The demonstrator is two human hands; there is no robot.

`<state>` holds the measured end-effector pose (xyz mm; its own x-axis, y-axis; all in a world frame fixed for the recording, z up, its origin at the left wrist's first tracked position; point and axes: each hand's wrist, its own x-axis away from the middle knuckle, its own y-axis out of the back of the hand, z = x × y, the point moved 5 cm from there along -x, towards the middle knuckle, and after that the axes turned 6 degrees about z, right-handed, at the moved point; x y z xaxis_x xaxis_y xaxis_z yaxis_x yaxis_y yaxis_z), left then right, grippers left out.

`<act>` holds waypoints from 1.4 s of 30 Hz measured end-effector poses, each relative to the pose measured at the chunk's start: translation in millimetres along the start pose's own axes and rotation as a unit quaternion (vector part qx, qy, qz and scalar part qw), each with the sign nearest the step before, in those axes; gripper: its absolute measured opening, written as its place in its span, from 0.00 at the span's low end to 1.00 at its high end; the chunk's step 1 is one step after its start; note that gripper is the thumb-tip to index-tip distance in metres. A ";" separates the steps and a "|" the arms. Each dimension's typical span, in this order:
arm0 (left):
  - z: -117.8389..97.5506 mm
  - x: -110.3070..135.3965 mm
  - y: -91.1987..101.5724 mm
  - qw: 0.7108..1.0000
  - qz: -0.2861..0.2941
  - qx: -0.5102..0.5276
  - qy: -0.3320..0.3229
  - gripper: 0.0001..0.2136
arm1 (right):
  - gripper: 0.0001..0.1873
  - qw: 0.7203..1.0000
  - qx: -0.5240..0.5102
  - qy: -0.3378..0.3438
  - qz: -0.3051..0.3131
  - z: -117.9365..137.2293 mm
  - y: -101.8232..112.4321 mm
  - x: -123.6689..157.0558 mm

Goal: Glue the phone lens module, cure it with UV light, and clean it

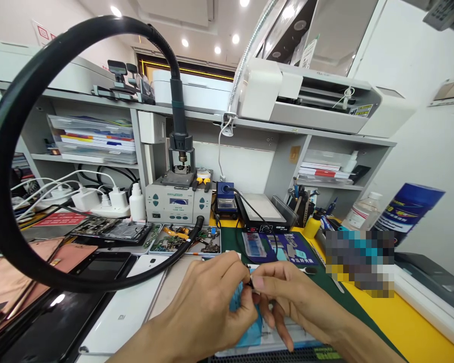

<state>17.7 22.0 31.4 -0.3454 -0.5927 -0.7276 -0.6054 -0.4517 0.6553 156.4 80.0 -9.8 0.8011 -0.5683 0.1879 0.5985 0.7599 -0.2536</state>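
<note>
Close together above the front of the bench, my two hands meet at a small dark part [248, 279]. My left hand [212, 295] pinches it between thumb and forefinger. From the other side my right hand [283, 292] also has its thumb and forefinger closed on it, while its other fingers curl loosely below. The part is mostly covered by fingertips, and its kind is not clear. Beneath the hands lies a blue and clear plastic sheet or bag [255, 327] on the green mat [348, 307].
A hot-air rework station [179, 201] stands behind, its thick black hose [7, 151] looping across the left. Phones, including a white one [124, 307], lie left of my hands. A tray of circuit boards [208, 239] sits behind them. Bottles and a blue can [410, 212] stand right.
</note>
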 end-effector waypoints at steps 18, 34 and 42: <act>18.1 -4.8 3.5 0.955 0.074 0.197 0.210 0.03 | 0.20 0.959 0.246 0.087 -0.109 11.4 5.7 12.4; 30.9 5.4 -13.8 0.791 0.222 0.455 0.343 0.03 | 0.13 0.769 0.553 0.302 -0.105 27.0 -21.1 23.8; 30.2 3.3 -12.1 0.814 0.212 0.430 0.328 0.01 | 0.13 0.777 0.548 0.290 -0.110 25.7 -19.2 21.1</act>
<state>2.3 45.6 15.0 -0.3669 -0.9300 -0.0234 -0.9074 0.3522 0.2293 161.8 61.5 23.4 0.7343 -0.5277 -0.4270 0.6169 0.2561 0.7442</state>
